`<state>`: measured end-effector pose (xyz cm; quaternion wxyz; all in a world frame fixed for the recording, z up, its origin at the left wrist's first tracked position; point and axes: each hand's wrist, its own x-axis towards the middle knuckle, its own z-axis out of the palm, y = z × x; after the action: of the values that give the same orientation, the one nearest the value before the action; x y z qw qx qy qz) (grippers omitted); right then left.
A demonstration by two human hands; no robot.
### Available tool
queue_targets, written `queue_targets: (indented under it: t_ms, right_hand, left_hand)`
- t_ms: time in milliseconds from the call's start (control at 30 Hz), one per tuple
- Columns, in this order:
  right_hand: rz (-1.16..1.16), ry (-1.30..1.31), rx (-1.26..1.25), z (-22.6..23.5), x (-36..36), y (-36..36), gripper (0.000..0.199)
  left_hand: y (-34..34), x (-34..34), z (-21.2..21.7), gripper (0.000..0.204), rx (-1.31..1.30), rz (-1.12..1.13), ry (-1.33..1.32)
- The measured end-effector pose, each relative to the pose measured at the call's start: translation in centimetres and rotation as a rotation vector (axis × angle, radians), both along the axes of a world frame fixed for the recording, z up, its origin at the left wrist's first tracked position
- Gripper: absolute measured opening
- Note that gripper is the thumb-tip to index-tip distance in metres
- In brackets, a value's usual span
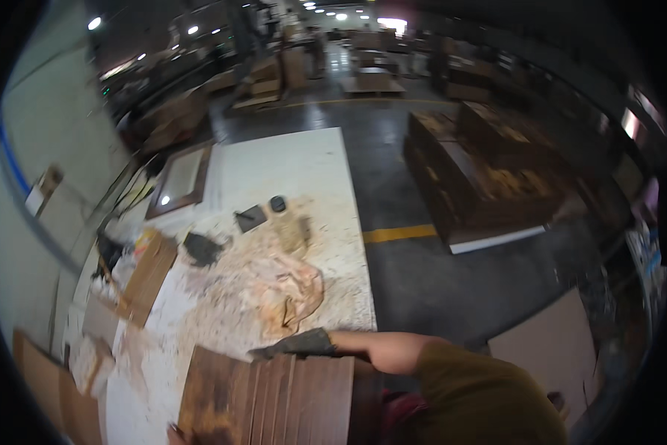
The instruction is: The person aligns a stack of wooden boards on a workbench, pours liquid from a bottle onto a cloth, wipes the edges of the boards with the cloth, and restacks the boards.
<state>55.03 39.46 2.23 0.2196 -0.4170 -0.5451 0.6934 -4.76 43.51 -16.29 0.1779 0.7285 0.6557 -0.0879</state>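
Observation:
In front of me, at the table's near end, are several brown wooden panels lying together, their grooved or stepped edges side by side. My right hand, in a dark grey glove, is closed over the far edge of the panels, its fingertips partly hidden. At the lower border only the fingertips of my left hand show, pressed on the panels' left edge. Beyond the panels a crumpled, stained cloth lies on the white table. A bottle with a black cap stands behind the cloth.
A dark glove or rag, a grey pad and a framed panel lie farther up the dusty table. Cardboard and a whitish block sit at left. Stacked brown panels stand on the floor at right.

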Motion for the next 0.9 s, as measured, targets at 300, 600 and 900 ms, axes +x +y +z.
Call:
queue_targets:
  t_ms: [300,600,900]
  right_hand:
    - [0.106,0.378,0.667,-8.7,0.9,2.7,0.046]
    - [0.040,0.250,0.364,-7.2,0.0,2.0,0.043]
    - [0.068,0.357,0.691,-13.6,-1.2,3.3,0.050]
  left_hand:
    - [-4.0,7.6,6.6,0.061,-0.040,0.207,-0.115]
    - [-6.6,9.4,13.5,0.061,-0.140,0.269,-0.174]
    - [-15.8,15.8,31.4,0.059,-0.175,0.285,-0.752]
